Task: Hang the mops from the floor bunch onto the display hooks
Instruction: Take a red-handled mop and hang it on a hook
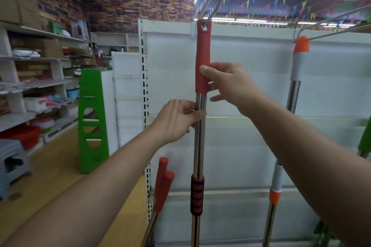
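Before the white display panel (251,90) the red-handled mop (202,54) hangs upright, its top eyelet threaded on a wire hook (216,5); an orange-capped mop (300,62) hangs on the next hook to the right; the right hand (230,84) clasps the red sleeve, thumb across its front; the left hand (176,118), just below, curls round the chrome shaft; two spare red handles (163,182) lean low on the left.

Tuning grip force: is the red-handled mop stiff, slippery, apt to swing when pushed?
Likely stiff: the mop pole is straight metal. Probably slippery where the left hand pinches bare chrome; the red sleeve under the right hand looks grippier. On the hook, it may swing.
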Demonstrator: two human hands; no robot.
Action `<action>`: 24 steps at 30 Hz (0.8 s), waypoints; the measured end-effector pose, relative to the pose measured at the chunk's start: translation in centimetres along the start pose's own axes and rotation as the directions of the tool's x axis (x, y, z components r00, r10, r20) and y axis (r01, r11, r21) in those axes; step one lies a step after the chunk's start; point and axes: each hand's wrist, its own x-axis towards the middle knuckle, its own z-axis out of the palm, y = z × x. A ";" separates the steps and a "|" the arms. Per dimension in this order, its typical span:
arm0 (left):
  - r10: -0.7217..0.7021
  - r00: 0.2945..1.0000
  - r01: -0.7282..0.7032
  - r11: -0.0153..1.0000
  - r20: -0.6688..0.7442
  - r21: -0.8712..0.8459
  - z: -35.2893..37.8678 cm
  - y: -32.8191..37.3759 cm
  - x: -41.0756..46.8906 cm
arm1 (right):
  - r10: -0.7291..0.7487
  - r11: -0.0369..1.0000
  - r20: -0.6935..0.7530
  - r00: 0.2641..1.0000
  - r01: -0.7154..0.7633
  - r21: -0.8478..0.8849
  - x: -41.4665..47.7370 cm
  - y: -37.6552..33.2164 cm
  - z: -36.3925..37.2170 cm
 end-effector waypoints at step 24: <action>-0.039 0.995 0.048 0.993 -0.088 0.104 0.8 -3.4 6.1 | 0.097 0.995 0.011 0.995 -0.096 -0.022 6.0 2.1 1.9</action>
